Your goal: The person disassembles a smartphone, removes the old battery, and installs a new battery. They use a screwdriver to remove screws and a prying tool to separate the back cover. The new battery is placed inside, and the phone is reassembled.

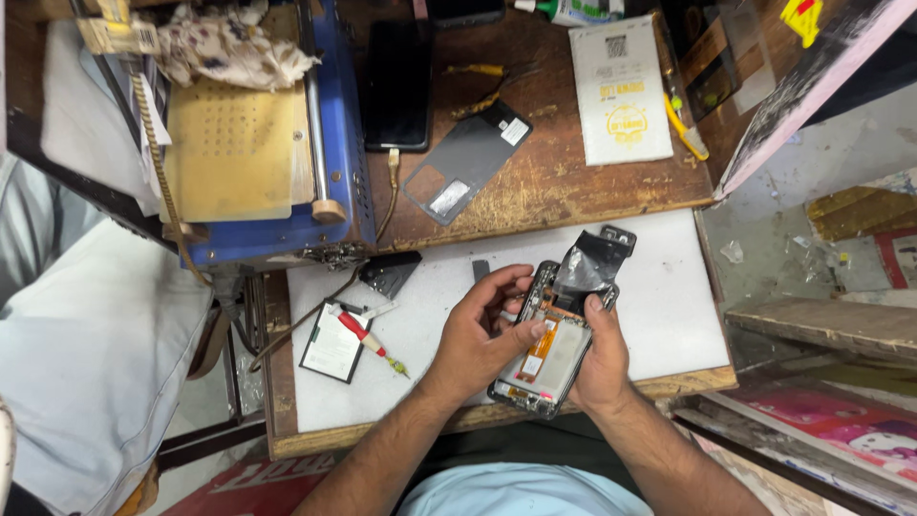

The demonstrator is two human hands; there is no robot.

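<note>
I hold an opened phone (pixel 546 355) with its back off over the white work surface (pixel 669 315). Its insides show, with an orange flex strip along the middle. My left hand (pixel 478 334) grips the phone's left edge, thumb across the inside. My right hand (pixel 600 358) supports the right edge, its thumb pressing near the upper part. A black film piece (pixel 592 263) with a camera frame is lifted up off the phone's top end.
A red-handled screwdriver (pixel 368 339) lies on a flat battery (pixel 332 344) to the left. A grey back cover (pixel 466 161), a dark phone (pixel 396 86) and a white booklet (pixel 621 91) lie on the wooden desk. A blue heating machine (pixel 339 143) stands at left.
</note>
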